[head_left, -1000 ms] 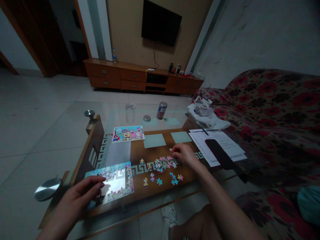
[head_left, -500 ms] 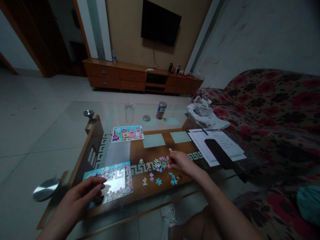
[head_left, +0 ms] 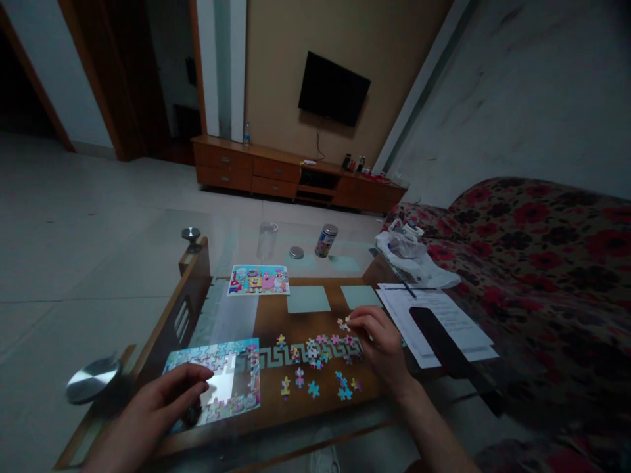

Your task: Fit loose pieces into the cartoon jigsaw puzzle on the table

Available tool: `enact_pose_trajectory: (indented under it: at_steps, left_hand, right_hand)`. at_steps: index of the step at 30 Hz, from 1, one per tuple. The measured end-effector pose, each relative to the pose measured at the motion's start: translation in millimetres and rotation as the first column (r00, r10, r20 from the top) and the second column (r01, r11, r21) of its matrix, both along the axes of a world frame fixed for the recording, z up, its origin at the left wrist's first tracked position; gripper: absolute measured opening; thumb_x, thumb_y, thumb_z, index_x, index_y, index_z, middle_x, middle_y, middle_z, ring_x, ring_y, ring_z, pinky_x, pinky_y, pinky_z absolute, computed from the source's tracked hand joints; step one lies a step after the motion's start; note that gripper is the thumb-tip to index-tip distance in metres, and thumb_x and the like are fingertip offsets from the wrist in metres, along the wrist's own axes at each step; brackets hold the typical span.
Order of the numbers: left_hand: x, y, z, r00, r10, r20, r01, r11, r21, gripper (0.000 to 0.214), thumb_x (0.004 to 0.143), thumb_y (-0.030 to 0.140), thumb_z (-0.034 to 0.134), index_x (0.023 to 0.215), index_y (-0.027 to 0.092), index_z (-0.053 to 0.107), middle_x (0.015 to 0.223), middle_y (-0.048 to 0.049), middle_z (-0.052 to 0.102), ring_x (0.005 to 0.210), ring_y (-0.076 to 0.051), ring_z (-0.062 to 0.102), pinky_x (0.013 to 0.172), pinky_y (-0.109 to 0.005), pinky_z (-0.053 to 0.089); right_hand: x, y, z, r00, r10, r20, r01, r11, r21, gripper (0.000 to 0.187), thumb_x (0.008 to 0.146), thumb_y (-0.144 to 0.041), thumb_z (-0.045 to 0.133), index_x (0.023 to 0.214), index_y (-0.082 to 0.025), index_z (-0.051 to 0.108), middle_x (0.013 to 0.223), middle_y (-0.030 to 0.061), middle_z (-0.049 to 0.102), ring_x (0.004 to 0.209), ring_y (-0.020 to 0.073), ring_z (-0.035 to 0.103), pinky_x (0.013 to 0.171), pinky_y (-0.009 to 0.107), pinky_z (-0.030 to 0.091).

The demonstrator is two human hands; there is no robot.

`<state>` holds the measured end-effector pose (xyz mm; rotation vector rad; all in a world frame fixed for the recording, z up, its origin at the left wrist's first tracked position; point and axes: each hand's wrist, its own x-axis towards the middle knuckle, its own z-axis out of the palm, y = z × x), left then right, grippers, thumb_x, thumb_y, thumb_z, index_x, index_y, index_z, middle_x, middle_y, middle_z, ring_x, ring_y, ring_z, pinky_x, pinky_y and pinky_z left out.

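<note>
A partly assembled jigsaw puzzle (head_left: 252, 368) lies at the left front of the glass table, its edge pieces joined around a bare, shiny middle. Over its lower left side hovers my left hand (head_left: 170, 397), fingers loosely bent, thumb a little apart, nothing visible between them. Loose puzzle pieces (head_left: 313, 353) are scattered right of the puzzle. My right hand (head_left: 377, 338) is beyond their right side, thumb and forefinger pinched at a small puzzle piece (head_left: 347, 323), partly hidden by the fingertips. Behind lies a colourful cartoon picture card (head_left: 259, 280).
A clear jar (head_left: 267, 241), a round metal lid (head_left: 296, 252) and a printed can (head_left: 326, 240) stand farther back. Papers (head_left: 428, 328) with a dark phone (head_left: 438, 341) lie at right, near a white plastic bag (head_left: 409, 253). A flowered sofa (head_left: 532, 263) borders the right.
My right hand has moved from the pile's right edge to the pieces lying farther back. The left hand stays over the puzzle. The view has tilted upward.
</note>
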<state>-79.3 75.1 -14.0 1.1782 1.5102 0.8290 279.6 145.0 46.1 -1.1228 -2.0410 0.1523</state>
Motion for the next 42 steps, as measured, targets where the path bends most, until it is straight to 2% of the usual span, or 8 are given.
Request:
enact_pose_trajectory:
  at_steps: [4,8,11,13,19,24,33,42]
  left_hand:
    - [0.3,-1.6,-1.1,1.000,-0.002,0.028,0.002,1.000,0.012,0.050,0.062,0.066,0.064,0.081,0.020,0.071,0.075,-0.0050,0.068,0.065,-0.020,0.060,0.061,-0.029,0.050]
    - [3.2,-2.7,12.7,0.999,0.005,0.050,-0.005,1.000,0.003,0.047,0.060,0.064,0.065,0.079,0.020,0.070,0.073,-0.0037,0.067,0.065,-0.020,0.060,0.062,-0.029,0.050]
    - [7.2,-3.1,24.9,0.998,0.032,0.059,-0.031,0.999,-0.014,0.044,0.057,0.062,0.066,0.075,0.021,0.069,0.073,-0.0035,0.067,0.069,-0.021,0.061,0.064,-0.030,0.050]
    - [9.4,-3.6,28.6,0.997,0.030,0.069,-0.030,0.999,-0.011,0.042,0.058,0.059,0.065,0.074,0.021,0.068,0.071,-0.0035,0.067,0.065,-0.020,0.060,0.061,-0.030,0.049]
    - [10.1,-5.7,22.8,0.997,-0.002,0.076,0.000,1.000,0.027,0.036,0.064,0.053,0.064,0.077,0.020,0.068,0.069,-0.0026,0.066,0.063,-0.019,0.059,0.060,-0.029,0.048]
    - [5.7,-6.6,14.6,0.999,-0.021,0.042,0.020,1.000,0.021,0.037,0.066,0.054,0.064,0.082,0.021,0.069,0.080,-0.0045,0.070,0.077,-0.023,0.063,0.066,-0.030,0.050]
    - [1.8,-9.4,7.4,0.996,-0.082,-0.023,0.082,0.997,-0.003,0.044,0.071,0.059,0.060,0.090,0.020,0.069,0.092,-0.0060,0.069,0.086,-0.025,0.062,0.077,-0.034,0.049]
    - [-1.3,-8.4,-12.3,0.992,-0.120,0.038,0.121,0.993,-0.020,0.048,0.071,0.061,0.061,0.094,0.019,0.066,0.093,-0.0079,0.068,0.087,-0.027,0.062,0.078,-0.038,0.049]
  right_hand:
    - [-5.4,-4.8,3.0,0.999,-0.044,-0.015,0.044,0.998,0.043,0.017,0.086,-0.015,0.048,0.081,-0.024,0.062,0.083,0.0056,0.064,0.083,0.0201,0.060,0.074,0.035,0.048]
    - [-0.5,0.6,-7.2,0.984,-0.178,-0.015,0.173,0.968,-0.183,0.011,0.085,-0.025,0.053,0.086,-0.023,0.063,0.088,0.0063,0.068,0.085,0.0212,0.062,0.075,0.033,0.049]
    - [10.5,6.4,-22.7,0.973,-0.219,0.070,0.229,0.891,-0.392,0.013,0.081,-0.030,0.057,0.085,-0.022,0.066,0.083,0.0052,0.070,0.077,0.0213,0.065,0.071,0.031,0.049]
    - [17.6,9.5,-32.5,0.966,-0.213,0.146,0.257,0.845,-0.468,0.017,0.077,-0.029,0.059,0.091,-0.021,0.066,0.075,0.0031,0.069,0.069,0.0206,0.064,0.065,0.030,0.048]
    - [16.6,9.0,-41.4,0.967,-0.064,0.246,0.197,0.800,-0.567,0.017,0.076,-0.022,0.058,0.090,-0.020,0.066,0.074,0.0024,0.069,0.069,0.0193,0.064,0.063,0.027,0.045]
    - [5.7,5.7,-41.9,0.946,-0.003,0.325,0.186,0.823,-0.536,0.018,0.074,-0.014,0.061,0.088,-0.021,0.069,0.086,0.0036,0.070,0.078,0.0186,0.064,0.070,0.027,0.045]
    - [16.7,4.1,-30.6,0.930,-0.092,0.356,0.250,0.868,-0.429,0.013,0.078,-0.011,0.057,0.081,-0.018,0.068,0.084,0.0051,0.064,0.079,0.0177,0.060,0.072,0.027,0.044]
    - [-6.7,-0.9,-49.8,0.933,0.084,0.349,0.109,0.861,-0.497,0.024,0.075,-0.005,0.059,0.092,-0.020,0.068,0.094,0.0055,0.069,0.091,0.0192,0.062,0.085,0.032,0.043]
